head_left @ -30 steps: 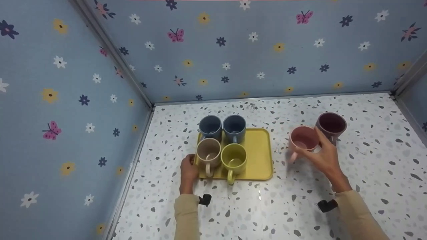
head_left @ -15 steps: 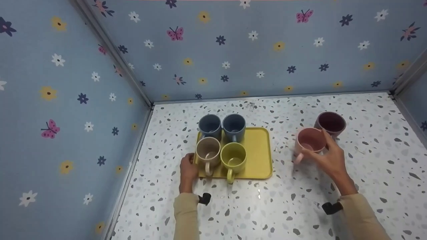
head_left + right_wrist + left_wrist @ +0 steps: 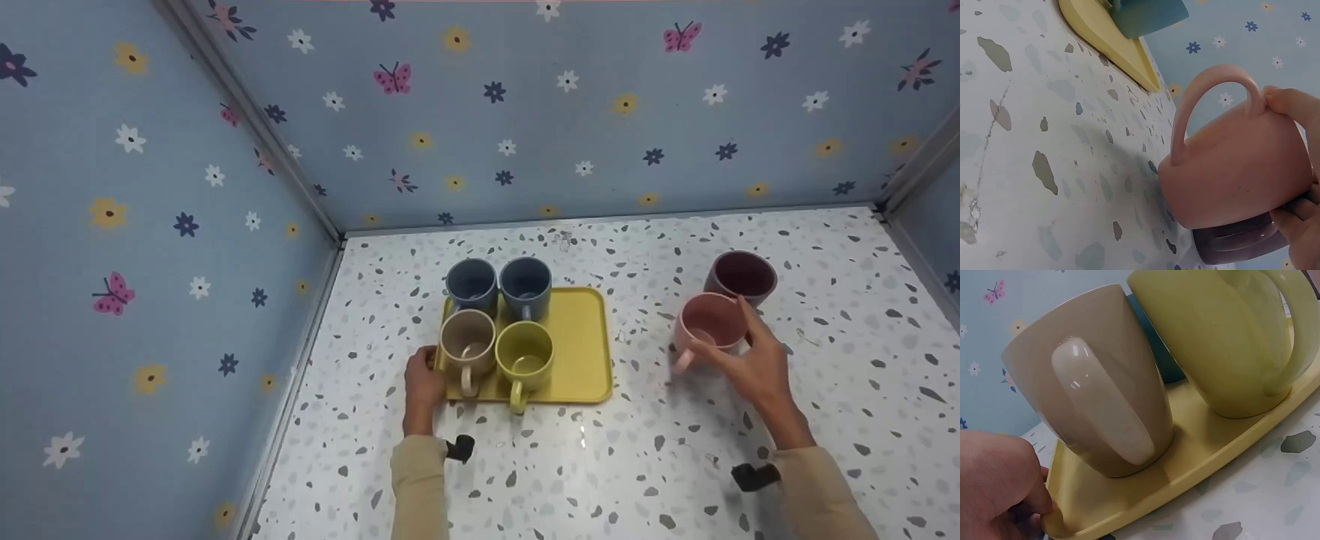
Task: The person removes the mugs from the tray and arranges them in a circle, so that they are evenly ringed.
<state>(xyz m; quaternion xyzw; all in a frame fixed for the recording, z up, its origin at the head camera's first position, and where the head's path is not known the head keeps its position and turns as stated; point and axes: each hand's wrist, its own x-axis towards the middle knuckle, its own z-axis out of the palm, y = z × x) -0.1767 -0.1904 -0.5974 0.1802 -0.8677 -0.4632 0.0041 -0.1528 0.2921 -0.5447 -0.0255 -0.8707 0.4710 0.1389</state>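
Observation:
My right hand (image 3: 754, 367) holds the pink mug (image 3: 1235, 169) by its wall and rim, thumb in front and fingers at the far side. The mug's handle points toward me and left. Close behind it stands a dark maroon mug (image 3: 742, 276), partly covered in the right wrist view. My left hand (image 3: 426, 379) pinches the left edge of a yellow tray (image 3: 581, 345). A beige mug (image 3: 1095, 382) and a yellow-green mug (image 3: 1224, 343) stand at the tray's front. Two blue mugs, one left (image 3: 472, 283) and one right (image 3: 526, 285), stand behind them.
A white speckled tabletop (image 3: 622, 465) lies under everything. Flowered blue panels rise at the back (image 3: 570, 112) and left (image 3: 172, 300), with another at the right edge. The tray's right part is bare yellow surface. Black wrist cameras stick out from both sleeves.
My right hand has carried the pink mug to the right and slightly nearer to me, in front of the maroon mug. The left hand and the tray have stayed in place.

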